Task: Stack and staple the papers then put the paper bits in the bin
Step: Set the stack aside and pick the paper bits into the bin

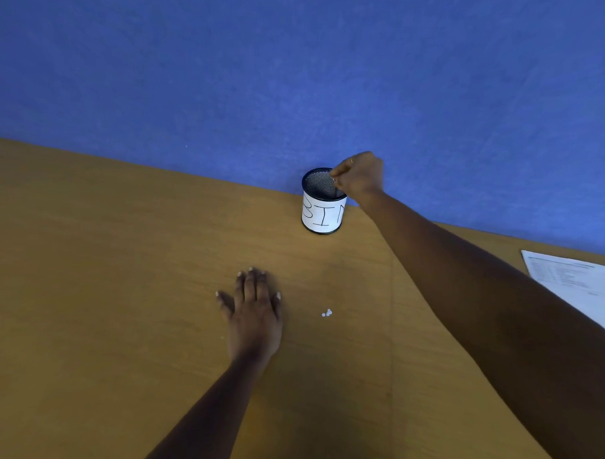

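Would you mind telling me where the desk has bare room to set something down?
Bare wood left of the left hand and the bin. Tighter between the paper bits, right hand and printed papers.

A wooden desk [125, 304] meets a blue wall [289, 75].

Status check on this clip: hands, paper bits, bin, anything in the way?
Right hand pinched over the mesh bin rim; contents unclear. Left hand flat on desk, open. Paper bits left on the desk. Nothing blocking.
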